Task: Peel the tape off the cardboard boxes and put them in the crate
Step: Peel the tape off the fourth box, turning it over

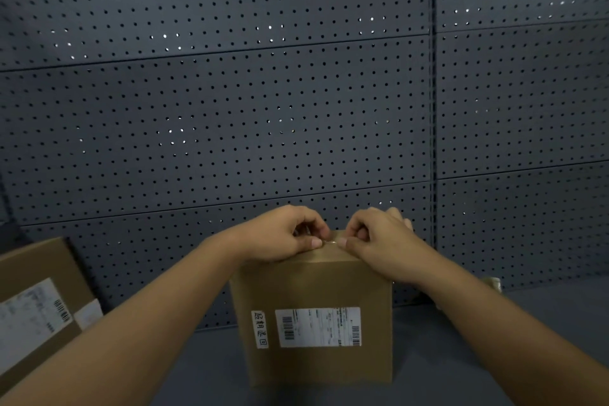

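Note:
A brown cardboard box [313, 293] stands upright on the grey table in front of me, a white shipping label [318, 327] on its near face. Both of my hands sit on its top edge. My left hand [283, 236] curls its fingers and pinches at the clear tape [331, 242] along the top seam. My right hand [379, 241] also has curled fingers, thumb pressed at the same strip of tape, fingertips nearly meeting the left ones. The top face of the box is mostly hidden behind my hands. No crate is in view.
A second cardboard box [36, 303] with a white label lies tilted at the left edge. A small brownish object [492, 283] peeks out behind my right forearm. A dark pegboard wall [296, 109] rises close behind the grey table [461, 339].

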A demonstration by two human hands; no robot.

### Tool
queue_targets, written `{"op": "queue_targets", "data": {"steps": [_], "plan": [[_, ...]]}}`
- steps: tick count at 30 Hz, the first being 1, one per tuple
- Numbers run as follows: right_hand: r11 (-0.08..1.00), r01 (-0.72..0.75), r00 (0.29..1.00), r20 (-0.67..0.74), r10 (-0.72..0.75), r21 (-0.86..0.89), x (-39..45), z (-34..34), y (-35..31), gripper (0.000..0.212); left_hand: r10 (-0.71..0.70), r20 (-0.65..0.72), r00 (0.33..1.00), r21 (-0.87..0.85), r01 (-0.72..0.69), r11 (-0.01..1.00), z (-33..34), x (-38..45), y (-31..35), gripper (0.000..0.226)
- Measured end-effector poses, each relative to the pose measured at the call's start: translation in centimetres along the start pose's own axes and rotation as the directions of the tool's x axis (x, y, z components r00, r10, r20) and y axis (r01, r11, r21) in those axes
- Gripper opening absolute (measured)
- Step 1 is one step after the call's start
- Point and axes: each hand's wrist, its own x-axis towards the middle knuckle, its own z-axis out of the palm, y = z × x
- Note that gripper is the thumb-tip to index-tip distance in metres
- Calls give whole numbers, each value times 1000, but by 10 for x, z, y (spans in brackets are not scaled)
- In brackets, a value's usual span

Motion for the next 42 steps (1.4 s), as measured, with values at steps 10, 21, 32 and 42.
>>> {"op": "queue_targets", "data": {"steps": [10, 21, 32, 42], "plan": [[993, -86, 995, 32, 89, -82, 12, 4, -15, 25, 21, -141, 990, -147, -42, 988, 16, -6, -11, 21], [977, -194, 981, 30, 192, 83, 9, 3, -13, 34, -67, -99, 993, -353, 28, 935, 14, -2, 1, 10], [971, -171, 985, -29, 169, -166, 11, -6, -20, 28, -142, -93, 986, -369, 98, 924, 22, 4, 28, 24], [798, -81, 994, -107, 20, -598, 0, -2, -40, 25, -212, -124, 969, -364, 154, 918, 27, 7, 33, 16]]}}
